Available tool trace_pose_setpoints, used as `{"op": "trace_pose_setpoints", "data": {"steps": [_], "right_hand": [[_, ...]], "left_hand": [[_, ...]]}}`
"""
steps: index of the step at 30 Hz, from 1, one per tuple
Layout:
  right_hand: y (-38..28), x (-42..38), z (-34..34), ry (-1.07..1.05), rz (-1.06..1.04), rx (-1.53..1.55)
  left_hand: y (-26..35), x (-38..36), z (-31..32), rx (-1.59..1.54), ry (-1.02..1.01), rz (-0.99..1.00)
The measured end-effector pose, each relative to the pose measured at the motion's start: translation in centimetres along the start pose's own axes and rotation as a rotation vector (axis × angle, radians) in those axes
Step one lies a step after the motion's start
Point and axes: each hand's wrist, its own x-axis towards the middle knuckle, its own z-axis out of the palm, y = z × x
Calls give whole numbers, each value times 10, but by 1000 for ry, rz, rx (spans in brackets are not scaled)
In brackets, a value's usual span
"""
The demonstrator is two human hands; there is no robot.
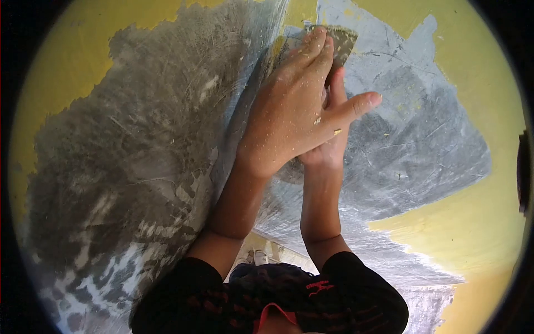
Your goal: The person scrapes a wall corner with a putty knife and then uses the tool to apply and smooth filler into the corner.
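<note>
Scraper [346, 42]: 1, flat flared blade, dull, yellow-flecked; at upper centre, against the wall [156, 111].
Wall: ragged yellow paint [473, 222] bordering rough, scratched grey.
Left hand [289, 106]: 1, back showing, fingers straight and together, tips on the blade, thumb splayed; specks on skin.
Right hand [324, 153]: 1, beneath the left, mostly covered; cannot tell if closed.
Forearms: 2, outstretched, converging.

yellow wall [478, 234], bare grey patches [411, 150], flake-specked blade [346, 42] against it, floor [253, 242] below, shoes [260, 257] on it
</note>
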Motion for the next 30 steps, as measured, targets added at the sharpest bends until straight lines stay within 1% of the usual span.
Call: {"op": "trace_pose_setpoints", "data": {"steps": [1, 2, 6, 7, 9, 10, 11, 12, 14, 15, 16, 17, 18, 19, 20, 25, 26, 27, 30], "right_hand": [[-1, 4, -20, -413, 0, 307], [-1, 7, -17, -417, -1, 305], [0, -8, -4, -253, 1, 231], [-12, 27, -21, -212, 1, 211], [-21, 30, -22, -114, -2, 173], [-15, 27, -21, -69, -6, 152], [-5, -1, -2, -19, -12, 129], [-5, 22, -6, 19, -15, 105], [-13, 16, 2, 85, -18, 59], [1, -17, 27, 118, -19, 34], [-1, -17, 32, 151, -18, 9], [3, 0, 29, 185, -17, -13], [-4, 9, 30, 221, -15, -37], [-1, -5, 38, 257, -14, -62], [1, 1, 41, 291, -13, -86], [-6, -4, 57, 475, -18, -199], [-5, -4, 57, 475, -17, -198], [-38, 27, 34, 473, -18, -197], [-42, 27, 38, 463, -21, -197]], "left_hand": [[0, 2, -2, 20, -1, 16], [0, 5, -2, 41, 3, 33], [0, 3, 1, 31, 27, 45], [0, 7, 1, 23, 41, 59], [0, 8, 3, 8, 41, 61], [0, 10, 6, 9, 98, 64], [2, 11, 8, 7, 151, 65], [1, 18, 4, 3, 151, 67], [-2, 32, -7, 9, -59, -40], [-1, 30, -5, 8, -52, -36], [0, 23, 0, 24, 50, 30], [2, 18, 1, 42, 152, 95], [2, 14, 1, 41, 158, 94], [3, 11, 0, 67, 119, 84], [4, 9, -1, 95, 81, 75], [7, 1, 2, 40, 76, 38], [7, 1, 1, 23, 69, 30], [7, 1, 1, 24, 67, 30], [7, 3, 0, 19, 81, 56]]}}
